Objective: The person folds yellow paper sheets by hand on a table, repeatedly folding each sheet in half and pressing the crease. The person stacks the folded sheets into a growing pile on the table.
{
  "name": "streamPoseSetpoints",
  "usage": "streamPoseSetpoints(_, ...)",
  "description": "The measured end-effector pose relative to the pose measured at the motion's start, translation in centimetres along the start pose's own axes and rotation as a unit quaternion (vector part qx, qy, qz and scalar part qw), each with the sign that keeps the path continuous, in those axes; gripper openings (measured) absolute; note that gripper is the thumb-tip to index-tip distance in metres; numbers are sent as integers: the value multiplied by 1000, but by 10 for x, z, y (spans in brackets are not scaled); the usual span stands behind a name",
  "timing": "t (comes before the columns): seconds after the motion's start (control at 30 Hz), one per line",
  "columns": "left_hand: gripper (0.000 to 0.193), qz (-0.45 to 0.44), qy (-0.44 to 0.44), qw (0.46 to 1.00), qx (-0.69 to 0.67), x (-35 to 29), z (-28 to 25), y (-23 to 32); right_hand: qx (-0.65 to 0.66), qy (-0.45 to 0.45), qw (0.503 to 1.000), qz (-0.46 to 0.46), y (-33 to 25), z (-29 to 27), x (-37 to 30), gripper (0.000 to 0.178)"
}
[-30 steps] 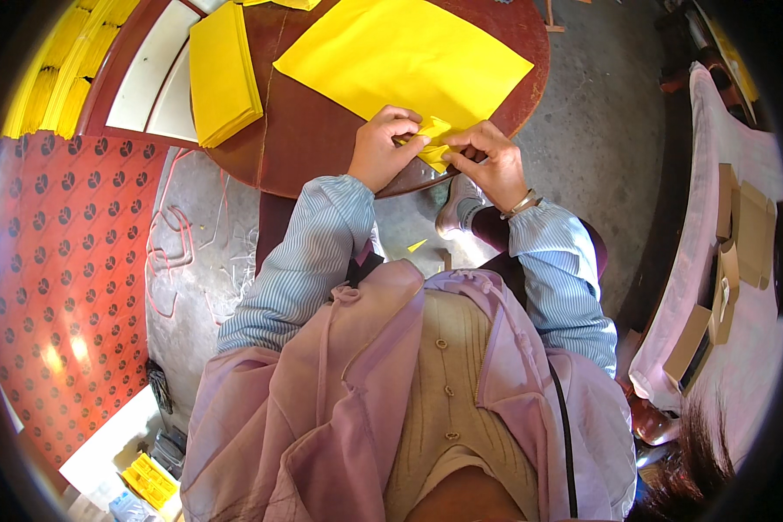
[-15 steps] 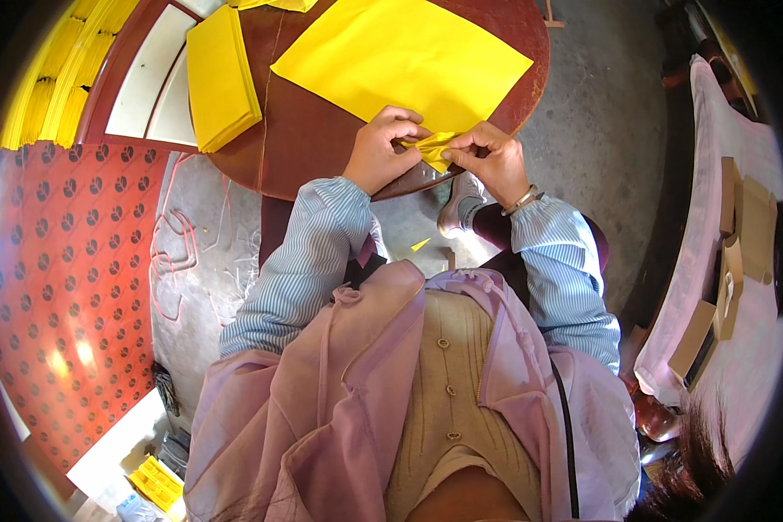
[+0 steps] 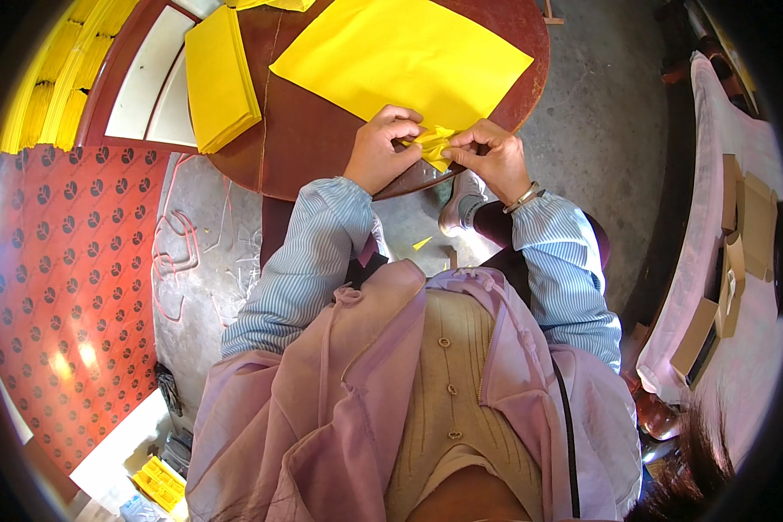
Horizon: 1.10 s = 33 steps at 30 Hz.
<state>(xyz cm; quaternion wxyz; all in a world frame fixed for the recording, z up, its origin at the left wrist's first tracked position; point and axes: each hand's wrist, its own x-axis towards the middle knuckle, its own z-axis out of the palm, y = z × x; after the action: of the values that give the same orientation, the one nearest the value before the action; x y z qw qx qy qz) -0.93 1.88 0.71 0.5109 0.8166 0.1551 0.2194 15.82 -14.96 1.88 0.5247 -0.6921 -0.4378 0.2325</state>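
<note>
A small piece of folded yellow paper (image 3: 434, 150) is pinched between my two hands above the near edge of the round table. My left hand (image 3: 383, 150) grips its left side, fingers curled. With thumb and forefinger, my right hand (image 3: 492, 157) pinches the right side. The paper looks creased and bunched into several folds; its exact shape is partly covered by my fingers. Just beyond my hands lies a large flat yellow sheet (image 3: 400, 56) on the brown tabletop (image 3: 309, 143).
A stack of yellow paper (image 3: 222, 78) sits at the table's left. Further left are more yellow stacks (image 3: 48, 78) and a red patterned board (image 3: 78, 287). A yellow scrap (image 3: 422, 244) lies on the floor. Open cardboard boxes (image 3: 744, 235) rest on a pink-covered surface at right.
The folded yellow paper between my fingers has become more crumpled and slightly changed in shape. Both hands stay in nearly the same place.
</note>
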Motion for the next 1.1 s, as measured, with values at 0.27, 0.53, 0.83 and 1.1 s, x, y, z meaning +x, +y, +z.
streamPoseSetpoints(0.27,18,0,30,999,35,-1,5,6,-5,1,1000,4,-1,0,1,16)
streamPoseSetpoints(0.53,16,23,72,996,46,-2,10,3,-195,70,964,-167,-12,-10,-4,36)
streamPoseSetpoints(0.83,19,87,55,994,44,0,9,5,-272,45,940,-200,-20,21,8,36)
streamPoseSetpoints(1.1,10,143,89,961,219,55,-64,-4,-313,35,919,-237,-19,20,5,36)
